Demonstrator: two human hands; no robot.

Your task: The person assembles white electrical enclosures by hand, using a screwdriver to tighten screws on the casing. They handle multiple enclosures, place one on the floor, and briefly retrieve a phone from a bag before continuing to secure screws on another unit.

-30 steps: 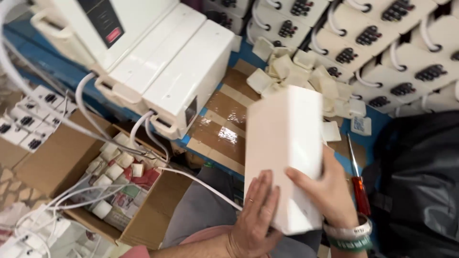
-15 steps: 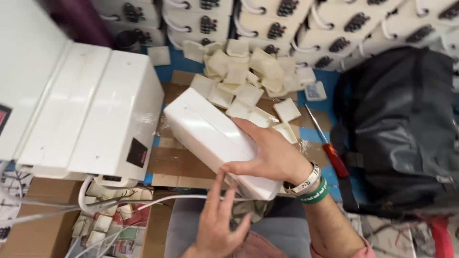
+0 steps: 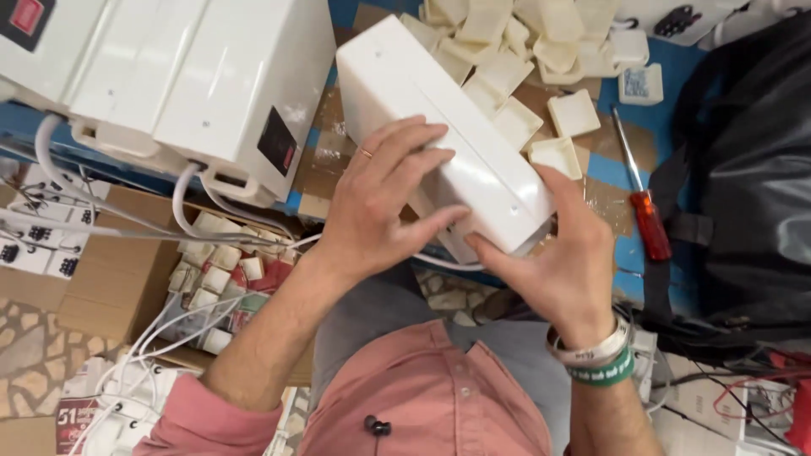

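Holding the white plastic housing (image 3: 439,127) tilted over the cardboard-covered bench (image 3: 325,165), I see my left hand (image 3: 376,207) spread across its broad top face and my right hand (image 3: 562,266) clasping its near corner from beneath. Left of the housing sit larger white units (image 3: 177,76) with white cables (image 3: 101,228). Right of it lies a red-handled screwdriver (image 3: 646,215), then a black bag (image 3: 743,169). Beyond it, small cream plastic caps (image 3: 524,42) are heaped.

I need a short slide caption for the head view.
Both hands, left hand and right hand, grip a white plastic box beside a red screwdriver.
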